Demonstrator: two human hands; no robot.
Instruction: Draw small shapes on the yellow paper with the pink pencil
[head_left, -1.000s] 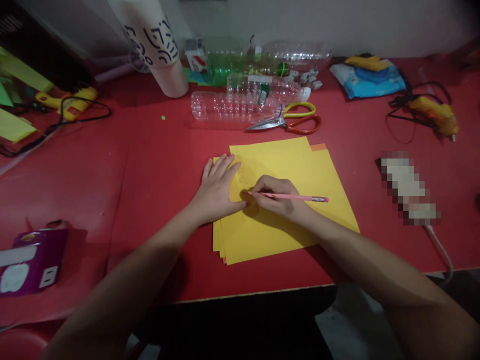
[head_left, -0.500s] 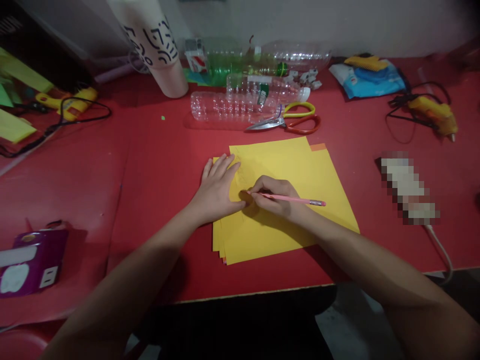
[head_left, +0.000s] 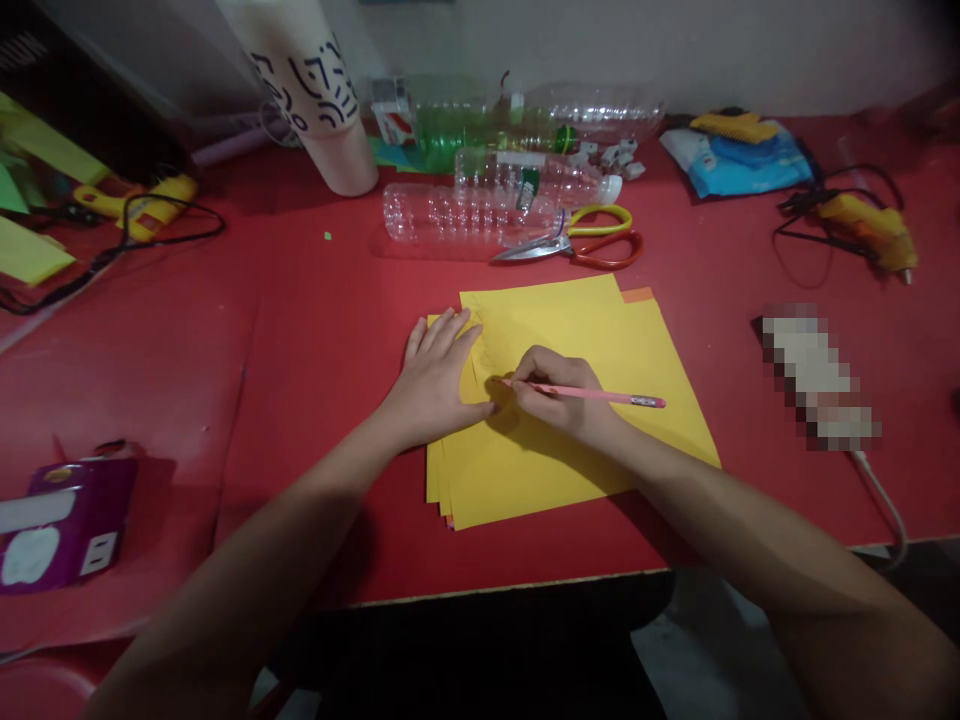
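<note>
Pinching a slim pink pencil [head_left: 630, 399], the right hand [head_left: 568, 378] rests on stacked yellow paper [head_left: 525, 475], the left hand [head_left: 435, 385] splayed wide over its left edge.

At the single yellow paper stack [head_left: 562, 470]: one left hand [head_left: 433, 388], one right hand [head_left: 577, 375], one pencil [head_left: 622, 398]. Beyond it: one pair of scissors [head_left: 562, 246], one tumbler [head_left: 345, 152], two clear front-row bottles [head_left: 431, 215]. Corded yellow tools [head_left: 862, 228]: two, one left of the stack, one right.
</note>
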